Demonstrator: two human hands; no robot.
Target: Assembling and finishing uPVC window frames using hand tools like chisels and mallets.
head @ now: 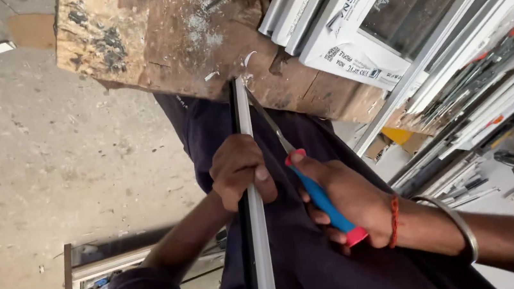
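A worn wooden workbench (193,35) is filling the far part of the scene, with white window frames (378,14) lying at its right. A long grey profile strip (257,228) is running from the near edge up to the bench's edge. The left hand (238,169) is wrapping its fingers tightly around the strip midway along. The right hand (354,201) is gripping a blue-and-red-handled screwdriver (321,198), its shaft pointing toward the strip's far end; the tip is hard to make out against the bench. Both forearms are getting cut off by the frame.
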